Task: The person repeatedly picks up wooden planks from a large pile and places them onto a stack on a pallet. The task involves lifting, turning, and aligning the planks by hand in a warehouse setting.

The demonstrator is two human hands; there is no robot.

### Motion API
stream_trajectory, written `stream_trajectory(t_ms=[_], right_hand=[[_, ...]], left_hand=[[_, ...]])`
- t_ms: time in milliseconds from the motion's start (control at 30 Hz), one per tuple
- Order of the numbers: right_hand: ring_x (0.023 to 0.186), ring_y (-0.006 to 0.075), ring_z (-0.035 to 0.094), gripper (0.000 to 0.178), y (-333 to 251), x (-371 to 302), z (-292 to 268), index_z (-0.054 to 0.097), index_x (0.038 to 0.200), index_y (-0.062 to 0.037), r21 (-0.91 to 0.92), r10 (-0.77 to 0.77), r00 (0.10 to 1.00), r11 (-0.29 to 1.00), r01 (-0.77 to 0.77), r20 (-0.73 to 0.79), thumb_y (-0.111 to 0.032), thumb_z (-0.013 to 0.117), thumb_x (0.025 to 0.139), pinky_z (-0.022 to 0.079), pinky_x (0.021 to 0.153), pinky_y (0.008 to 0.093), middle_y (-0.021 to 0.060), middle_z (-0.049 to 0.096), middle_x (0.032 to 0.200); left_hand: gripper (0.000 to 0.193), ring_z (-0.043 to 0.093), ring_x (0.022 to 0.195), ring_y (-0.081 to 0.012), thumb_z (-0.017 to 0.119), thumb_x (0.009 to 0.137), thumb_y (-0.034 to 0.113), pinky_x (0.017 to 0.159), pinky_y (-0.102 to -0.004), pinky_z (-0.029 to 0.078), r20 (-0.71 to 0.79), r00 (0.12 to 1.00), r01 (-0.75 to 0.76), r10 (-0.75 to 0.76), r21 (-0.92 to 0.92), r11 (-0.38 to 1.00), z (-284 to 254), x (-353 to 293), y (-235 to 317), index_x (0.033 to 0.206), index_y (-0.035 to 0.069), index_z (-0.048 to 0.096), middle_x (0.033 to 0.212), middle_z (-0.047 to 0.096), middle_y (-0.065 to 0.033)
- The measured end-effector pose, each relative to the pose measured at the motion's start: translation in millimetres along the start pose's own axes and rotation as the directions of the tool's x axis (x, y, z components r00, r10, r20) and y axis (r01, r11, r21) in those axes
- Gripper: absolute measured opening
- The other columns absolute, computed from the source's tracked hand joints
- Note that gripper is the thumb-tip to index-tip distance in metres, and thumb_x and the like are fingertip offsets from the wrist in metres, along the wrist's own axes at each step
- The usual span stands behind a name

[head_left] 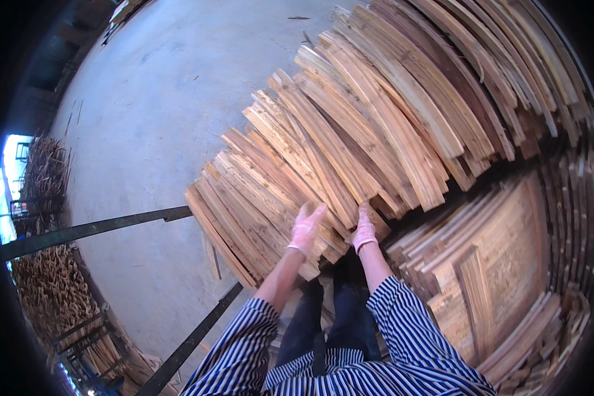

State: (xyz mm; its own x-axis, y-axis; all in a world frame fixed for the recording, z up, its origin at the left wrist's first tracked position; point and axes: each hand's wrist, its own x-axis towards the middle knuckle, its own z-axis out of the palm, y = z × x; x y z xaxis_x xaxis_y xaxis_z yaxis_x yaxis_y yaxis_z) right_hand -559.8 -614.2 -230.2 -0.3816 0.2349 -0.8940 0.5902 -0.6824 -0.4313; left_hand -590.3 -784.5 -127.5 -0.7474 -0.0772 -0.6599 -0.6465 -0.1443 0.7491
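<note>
Both my hands wear pinkish gloves and reach to the near ends of a long row of rough wooden planks (310, 155). My left hand (307, 229) is over the planks near their front ends, thumb and fingers apart, slightly blurred. Beside it, my right hand (363, 231) has its fingers stretched out along the plank ends, next to a short, darker board end (377, 221). Neither hand is visibly closed round a plank. The planks lie side by side, overlapping in places, with uneven ends.
Dark metal bars (99, 231) extend left from the planks, with another bar (191, 336) nearer me. At my right stands a stack of boards (501, 264) with a loose plank (474, 297) against it. Bundled wood strips (53, 280) fill racks far left, beyond the grey floor (152, 99).
</note>
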Motion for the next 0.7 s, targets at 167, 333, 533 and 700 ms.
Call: stream_trajectory(t_ms=[167,333,533,700], right_hand=[[0.135,0.031,0.047,0.106,18,7,15,0.042,0.148,-0.0015,-0.015,0.023,0.994,1.0,-0.025,-0.104,-0.074,0.072,0.076,0.042,0.108,0.0518,0.0144,0.047,0.151],[0.131,0.0316,0.049,0.101,-3,-39,17,0.047,0.146,-0.0063,0.087,0.146,0.989,0.985,-0.148,0.027,-0.072,0.076,0.074,0.043,0.106,0.0524,0.0136,0.049,0.148],[0.112,0.0258,0.061,0.075,15,-139,50,0.058,0.137,-0.0106,-0.009,0.097,0.986,0.995,-0.096,0.139,-0.054,0.082,0.08,0.053,0.09,0.0496,0.0088,0.064,0.131],[0.121,0.0235,0.06,0.082,-2,-219,69,0.046,0.147,-0.0032,-0.628,-0.108,0.802,0.565,0.535,0.587,-0.061,0.064,0.092,0.049,0.099,0.0309,0.0149,0.059,0.138]], left_hand=[[0.103,0.05,0.133,-0.0377,0.088,0.072,0.051,0.11,-0.0417,0.041,-0.401,0.916,0.048,0.003,0.118,0.992,36,41,-8,0.144,-0.007,0.042,0.144,0.049,-0.0291],[0.117,0.045,0.134,-0.0472,0.09,0.063,0.058,0.112,-0.0462,0.04,-0.536,0.838,0.374,-0.099,0.434,0.82,67,17,43,0.149,-0.001,0.037,0.149,0.039,-0.032],[0.098,0.057,0.121,-0.0376,0.086,0.077,0.042,0.106,-0.0399,0.047,-0.265,0.964,-0.003,-0.031,-0.127,0.992,9,-36,70,0.15,-0.001,0.036,0.141,0.051,-0.0245],[0.073,0.069,0.103,-0.0285,0.085,0.081,0.032,0.091,-0.0381,0.059,0.217,0.955,0.269,-0.201,-0.355,0.895,-107,-38,110,0.136,-0.004,0.052,0.122,0.065,-0.019]])
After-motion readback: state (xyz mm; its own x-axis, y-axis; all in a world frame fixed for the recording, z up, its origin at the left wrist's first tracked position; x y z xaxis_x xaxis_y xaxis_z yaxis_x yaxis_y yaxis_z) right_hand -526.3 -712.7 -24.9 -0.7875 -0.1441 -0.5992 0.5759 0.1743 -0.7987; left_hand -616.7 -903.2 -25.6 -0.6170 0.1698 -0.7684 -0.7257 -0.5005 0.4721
